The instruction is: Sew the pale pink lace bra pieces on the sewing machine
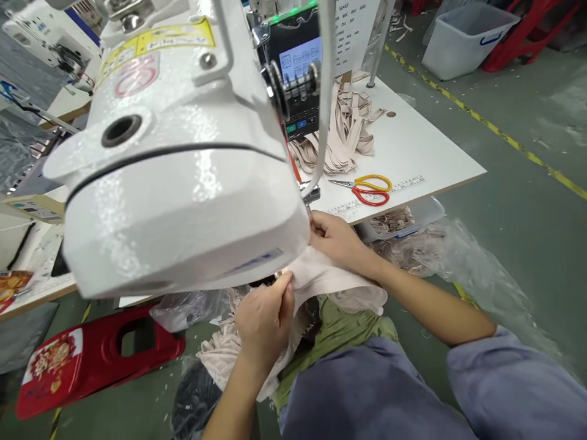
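Head view, left hand pinching pale fabric, right hand fingers clasping it at table edge

The left hand sits at lower centre of the frame, back of the hand up, thumb and fingers pinched shut at the top. Its bare left forearm rises from the bottom edge. The right hand lies just above and to the right, fingers curled, fingertips hidden. The right forearm slants down to a blue-grey sleeve at lower right.
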Demonstrator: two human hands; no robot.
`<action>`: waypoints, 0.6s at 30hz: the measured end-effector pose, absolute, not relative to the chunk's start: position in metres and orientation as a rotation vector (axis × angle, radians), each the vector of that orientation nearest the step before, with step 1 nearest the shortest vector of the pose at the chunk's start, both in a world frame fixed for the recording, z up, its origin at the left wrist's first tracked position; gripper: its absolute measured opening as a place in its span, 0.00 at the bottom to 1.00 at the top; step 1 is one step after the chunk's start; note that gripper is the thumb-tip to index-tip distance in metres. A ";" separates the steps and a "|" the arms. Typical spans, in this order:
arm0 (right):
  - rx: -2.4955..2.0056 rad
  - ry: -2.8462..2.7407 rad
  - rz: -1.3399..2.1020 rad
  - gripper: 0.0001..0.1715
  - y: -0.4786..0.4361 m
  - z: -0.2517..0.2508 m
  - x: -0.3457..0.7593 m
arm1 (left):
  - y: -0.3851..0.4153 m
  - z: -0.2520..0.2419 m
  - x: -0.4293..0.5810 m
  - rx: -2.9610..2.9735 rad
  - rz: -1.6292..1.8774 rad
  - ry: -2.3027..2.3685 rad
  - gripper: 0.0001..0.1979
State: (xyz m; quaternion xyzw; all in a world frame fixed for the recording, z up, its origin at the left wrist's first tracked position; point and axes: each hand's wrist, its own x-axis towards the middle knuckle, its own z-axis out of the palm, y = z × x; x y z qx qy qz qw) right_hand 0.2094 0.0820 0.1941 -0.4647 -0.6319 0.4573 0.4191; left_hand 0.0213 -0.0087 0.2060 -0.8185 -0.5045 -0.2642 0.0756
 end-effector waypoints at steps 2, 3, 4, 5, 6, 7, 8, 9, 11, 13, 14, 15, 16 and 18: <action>-1.171 -1.502 1.138 0.11 0.079 0.178 0.214 | -0.009 0.206 0.022 -2.467 -0.795 -1.520 0.16; -1.188 -1.451 1.131 0.13 0.076 0.166 0.218 | -0.008 0.206 0.022 -2.468 -0.797 -1.525 0.16; -1.226 -1.397 1.117 0.15 0.071 0.152 0.222 | -0.008 0.205 0.022 -2.468 -0.795 -1.532 0.16; -1.277 -1.343 1.098 0.17 0.064 0.136 0.227 | -0.008 0.205 0.022 -2.468 -0.790 -1.539 0.17; -1.352 -1.290 1.072 0.19 0.056 0.118 0.232 | -0.008 0.205 0.023 -2.469 -0.789 -1.542 0.17; -1.449 -1.236 1.040 0.21 0.046 0.099 0.237 | -0.007 0.205 0.023 -2.472 -0.790 -1.545 0.18; -1.521 -1.201 1.018 0.23 0.036 0.081 0.242 | -0.007 0.205 0.023 -2.477 -0.797 -1.543 0.18; -1.577 -1.177 1.009 0.24 0.025 0.063 0.247 | -0.007 0.205 0.024 -2.482 -0.807 -1.539 0.18; -1.679 -1.146 1.006 0.27 0.005 0.032 0.255 | -0.007 0.206 0.024 -2.492 -0.829 -1.532 0.18; -1.747 -1.147 1.035 0.30 -0.010 0.010 0.261 | -0.007 0.206 0.024 -2.506 -0.829 -1.561 0.18; -1.766 -1.157 1.057 0.31 -0.015 0.004 0.263 | -0.008 0.206 0.024 -2.512 -0.826 -1.586 0.18; -1.777 -1.172 1.081 0.32 -0.020 -0.001 0.264 | -0.008 0.206 0.024 -2.515 -0.825 -1.612 0.18; -1.781 -1.188 1.101 0.33 -0.024 -0.004 0.265 | -0.008 0.206 0.024 -2.512 -0.833 -1.636 0.18; -1.778 -1.218 1.120 0.37 -0.031 -0.006 0.265 | -0.009 0.206 0.024 -2.493 -0.867 -1.670 0.17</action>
